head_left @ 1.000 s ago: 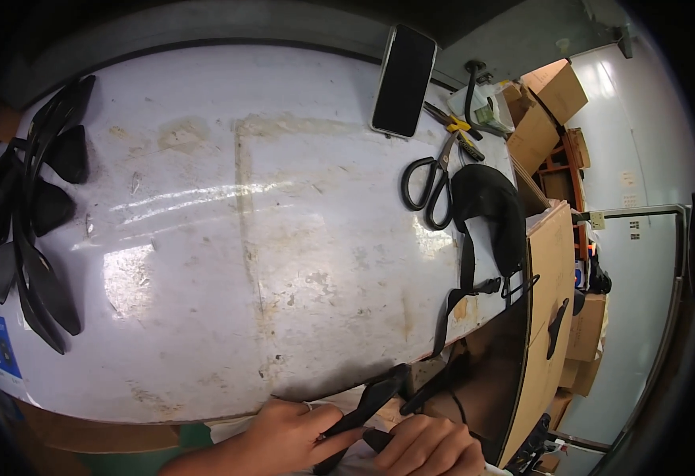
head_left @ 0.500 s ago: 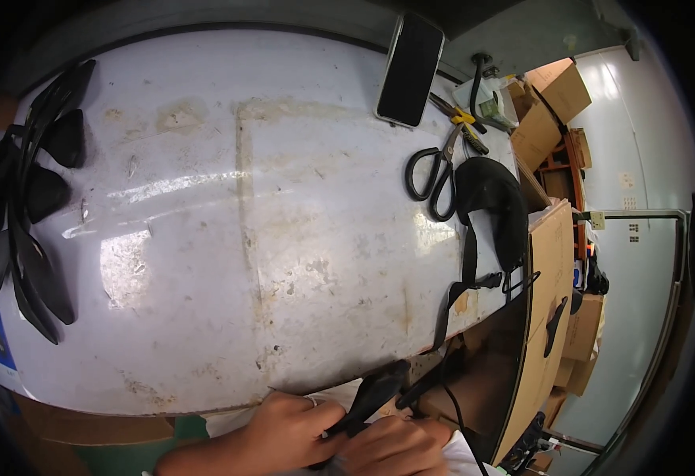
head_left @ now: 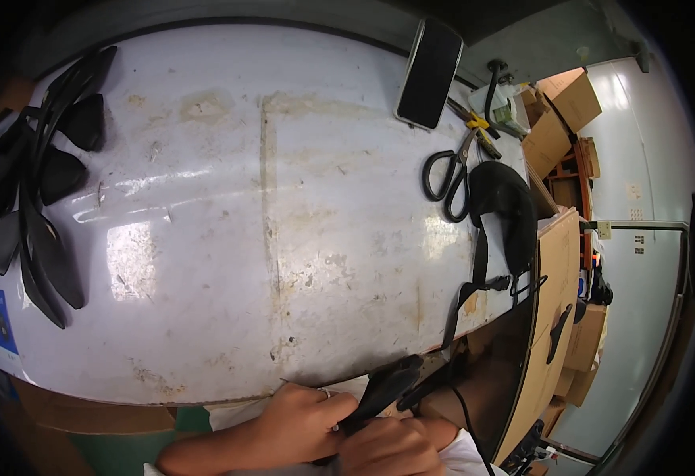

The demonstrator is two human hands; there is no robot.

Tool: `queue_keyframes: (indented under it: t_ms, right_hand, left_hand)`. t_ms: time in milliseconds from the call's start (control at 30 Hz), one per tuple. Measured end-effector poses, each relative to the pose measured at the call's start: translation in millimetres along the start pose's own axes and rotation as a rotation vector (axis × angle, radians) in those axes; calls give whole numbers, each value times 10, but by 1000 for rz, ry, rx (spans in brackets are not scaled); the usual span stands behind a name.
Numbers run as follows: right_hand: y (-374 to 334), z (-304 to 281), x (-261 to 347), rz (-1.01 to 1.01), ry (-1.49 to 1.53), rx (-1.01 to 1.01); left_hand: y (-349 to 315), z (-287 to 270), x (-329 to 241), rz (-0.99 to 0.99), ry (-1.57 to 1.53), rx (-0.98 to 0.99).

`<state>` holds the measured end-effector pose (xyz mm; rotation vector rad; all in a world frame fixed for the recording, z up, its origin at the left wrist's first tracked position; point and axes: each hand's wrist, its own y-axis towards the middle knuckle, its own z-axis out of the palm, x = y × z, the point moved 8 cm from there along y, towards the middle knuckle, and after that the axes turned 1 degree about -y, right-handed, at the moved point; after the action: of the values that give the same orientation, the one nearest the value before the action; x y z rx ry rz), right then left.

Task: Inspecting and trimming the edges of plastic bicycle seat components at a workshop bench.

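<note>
At the table's front edge, low in the view, my left hand (head_left: 304, 422) is closed on a black, smooth, curved padded piece (head_left: 392, 382). Beside it, my right hand (head_left: 391, 449) is also closed, its fingers curled at the lower end of the same piece. Both hands cover that lower end, so its full shape is hidden. A similar black curved piece (head_left: 508, 190) with a strap and buckle lies on the table at the right, its strap hanging over the front edge.
Black-handled scissors (head_left: 457, 186), yellow-handled pliers (head_left: 478, 123) and a phone (head_left: 429, 75) lie on the white table (head_left: 204, 262) at the back right. Several black curved pieces (head_left: 42, 182) are piled at the left. An open cardboard box (head_left: 550, 293) stands at the right.
The whole view has shifted, so the table and its things appear further right. My hands stay together on the black piece, with more of it showing between them.
</note>
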<state>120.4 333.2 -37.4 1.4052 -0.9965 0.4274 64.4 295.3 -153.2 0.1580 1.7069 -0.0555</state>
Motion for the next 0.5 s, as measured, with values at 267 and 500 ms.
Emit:
queue_keyframes:
  t_ms: [267, 500]
  right_hand:
    - [-427, -491, 116, 209, 413, -582]
    - [-705, -705, -294, 802, 290, -573]
  left_hand:
    - [85, -119, -139, -43, -103, -30]
    - [199, -579, -725, 253, 150, -115]
